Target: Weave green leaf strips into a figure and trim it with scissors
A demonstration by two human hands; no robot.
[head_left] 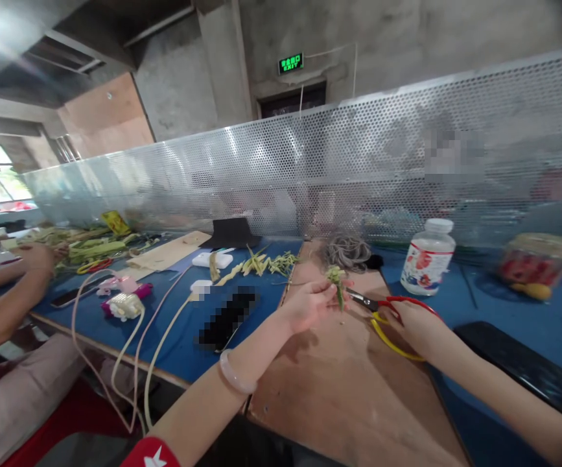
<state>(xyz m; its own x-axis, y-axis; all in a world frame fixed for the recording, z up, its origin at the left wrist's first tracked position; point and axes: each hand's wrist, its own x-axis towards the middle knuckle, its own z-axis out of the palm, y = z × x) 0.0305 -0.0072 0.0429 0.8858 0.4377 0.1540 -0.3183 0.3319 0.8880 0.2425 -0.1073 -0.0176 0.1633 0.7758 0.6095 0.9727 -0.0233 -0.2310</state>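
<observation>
Left hand (311, 305) pinches a green sprig (339, 295).
Right hand (414, 325) grips scissors (371, 303), blades pointing left, tips near the roughly upright sprig.

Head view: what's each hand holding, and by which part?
Right hand: scissors, by the handles. Left hand: small green piece, in the fingers; exact spot unclear.

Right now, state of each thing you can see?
left hand: pinching green piece
right hand: gripping scissors
scissors: held, blade gap unclear
green piece: held
clear bottle: upright, capped
jar: upright, lid unclear
gray cord: loosely heaped
exit sign: lit
</observation>
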